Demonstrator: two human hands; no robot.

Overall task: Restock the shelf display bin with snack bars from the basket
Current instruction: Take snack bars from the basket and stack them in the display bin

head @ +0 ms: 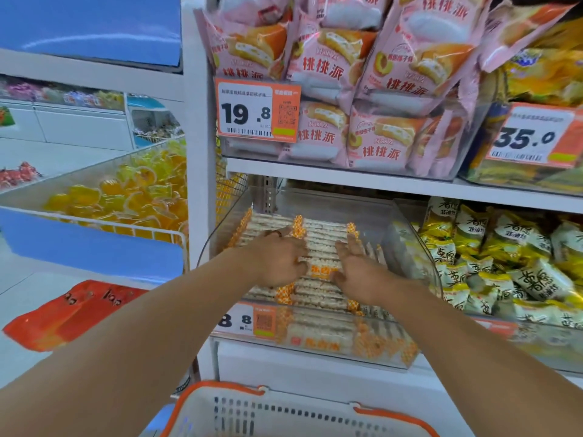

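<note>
Bright, even overhead store light, faint shadows, soft motion blur throughout, wide-angle bending at the edges.

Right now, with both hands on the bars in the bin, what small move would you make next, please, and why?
Probably press the snack bars flat, then draw both hands back to the basket. The left hand and right hand rest on the top row inside the clear bin, holding nothing.

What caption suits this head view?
Both hands, left and right, press snack bars flat in the clear display bin.
</note>
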